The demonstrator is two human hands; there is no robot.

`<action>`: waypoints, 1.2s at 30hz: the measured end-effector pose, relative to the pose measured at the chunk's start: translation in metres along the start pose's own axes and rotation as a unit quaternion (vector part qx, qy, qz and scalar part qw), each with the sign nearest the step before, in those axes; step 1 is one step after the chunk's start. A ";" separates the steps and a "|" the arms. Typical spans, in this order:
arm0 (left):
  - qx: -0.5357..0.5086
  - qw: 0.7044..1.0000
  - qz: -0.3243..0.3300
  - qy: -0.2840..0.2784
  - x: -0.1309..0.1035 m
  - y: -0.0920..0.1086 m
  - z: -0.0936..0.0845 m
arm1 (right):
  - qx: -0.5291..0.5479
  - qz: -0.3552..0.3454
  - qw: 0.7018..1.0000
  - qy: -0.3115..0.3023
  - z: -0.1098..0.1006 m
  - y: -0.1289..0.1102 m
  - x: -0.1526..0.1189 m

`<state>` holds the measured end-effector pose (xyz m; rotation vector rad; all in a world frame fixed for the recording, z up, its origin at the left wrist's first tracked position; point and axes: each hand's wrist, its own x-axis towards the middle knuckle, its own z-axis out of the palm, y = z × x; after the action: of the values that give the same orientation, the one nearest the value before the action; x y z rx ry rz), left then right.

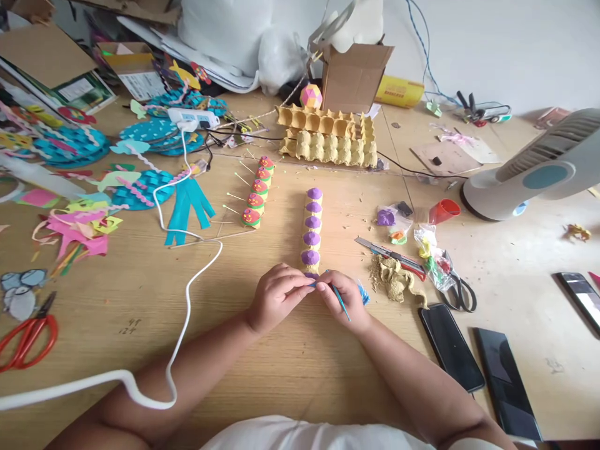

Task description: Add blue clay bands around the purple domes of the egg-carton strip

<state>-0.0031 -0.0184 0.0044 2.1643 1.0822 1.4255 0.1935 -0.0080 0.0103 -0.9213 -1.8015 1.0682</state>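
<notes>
A strip of egg-carton cups (312, 222) with purple caps runs away from me in the middle of the table. My left hand (280, 297) is at its near end, thumb and fingertips pinched on a small blue piece (312, 284). Facing it, my right hand (345, 301) is closed around a thin blue stick (342, 304) that points down toward me; its fingertips meet the blue piece too. The fingers partly cover the nearest cup. Beside the right hand lies a blue packet (363, 294), partly hidden. To the left stands a red and green decorated egg-carton strip (257, 192) with thin sticks.
Right of my hands lie a utility knife (394, 255), torn carton scraps (394, 280), black-handled scissors (462, 290) and a black phone (450, 347). A white cable (187, 300) crosses on the left, near red-handled scissors (30, 337). Egg cartons (335, 147) stand behind; a fan (529, 169) is right.
</notes>
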 end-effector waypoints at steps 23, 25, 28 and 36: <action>0.023 0.999 0.019 -0.024 0.003 0.004 -0.002 | 0.024 0.015 1.000 0.007 0.000 -0.006 -0.001; 0.021 0.999 0.016 -0.023 0.003 0.004 -0.002 | 0.017 0.009 1.000 0.001 0.000 -0.005 0.000; 0.016 1.000 0.009 -0.018 0.002 0.004 -0.002 | 0.001 0.000 1.000 -0.007 0.000 -0.002 0.001; 0.014 1.000 0.012 -0.021 0.003 0.006 -0.005 | 0.008 -0.018 0.999 -0.027 -0.003 -0.004 0.001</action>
<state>-0.0041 -0.0207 0.0128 2.2243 1.0693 1.3765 0.1951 -0.0075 0.0154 -0.8537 -1.8433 1.0927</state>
